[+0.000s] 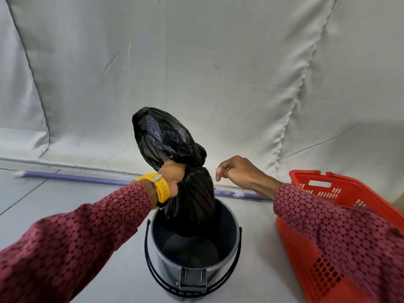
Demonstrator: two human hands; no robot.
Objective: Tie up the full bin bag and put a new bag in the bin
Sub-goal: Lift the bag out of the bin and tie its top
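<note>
A black bin bag [192, 197] hangs partly lifted out of a grey round bin [231, 239] with a black wire handle. My left hand [172, 178], with a yellow watch on its wrist, is clenched around the bag's gathered neck. Above the fist the loose top of the bag balloons upward, and a twisted knot-like bunch sits on its right. The bag's lower end is still inside the bin. My right hand [238, 171] hovers just right of the neck, fingers loosely curled, holding nothing.
A red plastic basket [323, 217] stands on the floor right of the bin, under my right forearm. A purple pole [72, 178] lies along the base of a grey fabric backdrop [196, 62] behind the bin. The floor is pale tile.
</note>
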